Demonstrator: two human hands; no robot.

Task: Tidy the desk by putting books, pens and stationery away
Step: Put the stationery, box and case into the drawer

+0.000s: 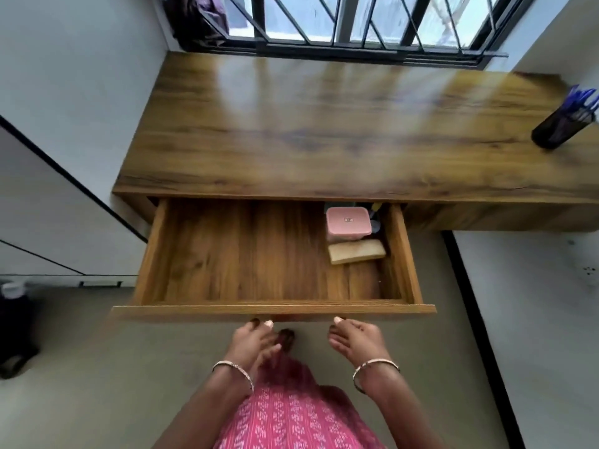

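Observation:
The wooden desk [324,131] has its drawer [246,251] pulled wide out toward me. Inside, at the back right, sit a pink lidded box [348,220] and a tan pouch [356,251] in front of it; some dark items behind the box are mostly hidden. A black mesh pen holder [562,128] with several blue pens [583,98] stands at the desk's right end. My left hand [256,343] and my right hand [356,343] are just below the drawer front [194,311], thumbs at its lower edge, holding nothing.
A barred window [356,24] runs behind the desk. White walls close in on the left and right. A dark bag with a bottle [14,322] sits on the grey floor at far left. My pink garment [291,413] hangs below my hands.

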